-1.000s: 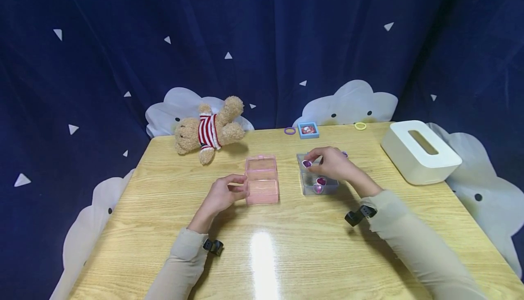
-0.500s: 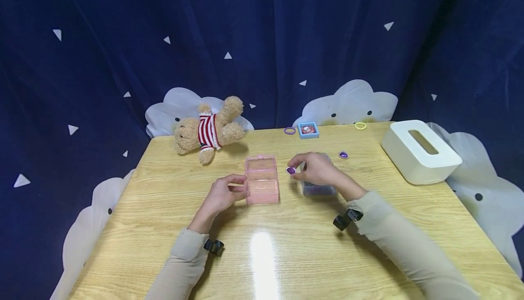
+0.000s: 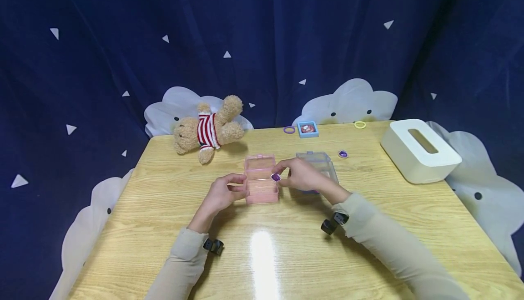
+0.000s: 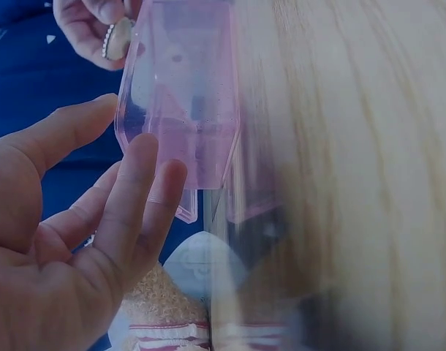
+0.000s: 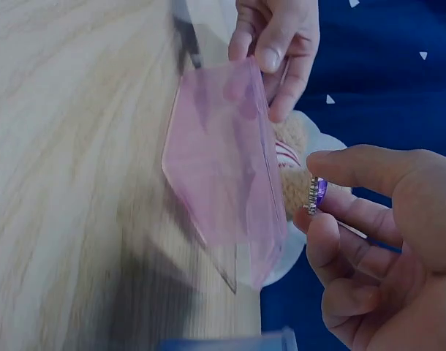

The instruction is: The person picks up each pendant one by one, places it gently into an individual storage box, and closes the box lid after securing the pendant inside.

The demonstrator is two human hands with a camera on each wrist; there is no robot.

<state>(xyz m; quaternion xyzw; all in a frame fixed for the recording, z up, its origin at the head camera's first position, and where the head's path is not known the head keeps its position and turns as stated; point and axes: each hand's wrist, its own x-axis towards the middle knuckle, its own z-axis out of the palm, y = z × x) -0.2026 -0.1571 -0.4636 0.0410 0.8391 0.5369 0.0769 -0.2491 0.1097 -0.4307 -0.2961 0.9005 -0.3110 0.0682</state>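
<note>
In the head view, my right hand (image 3: 300,175) pinches a purple gem (image 3: 276,177) with a beaded silver rim between thumb and fingertips. It holds the gem over the right side of an open pink transparent box (image 3: 262,198). The right wrist view shows the gem (image 5: 321,191) edge-on, apart from the pink box (image 5: 216,153). My left hand (image 3: 223,194) lies at the left end of the pink box. In the left wrist view its extended fingers (image 4: 139,172) touch the end wall. Behind my right hand a clear bluish box (image 3: 314,156) stands open, partly hidden.
Another purple gem (image 3: 343,154) lies right of the bluish box. Behind are a purple ring (image 3: 289,129), a blue square frame (image 3: 308,129) and a yellow ring (image 3: 360,125). A teddy bear (image 3: 209,129) lies back left; a white tissue box (image 3: 421,152) stands right.
My right hand has carried the purple gem leftward out of the bluish box and over to the pink box. The left hand has stayed at the pink box.
</note>
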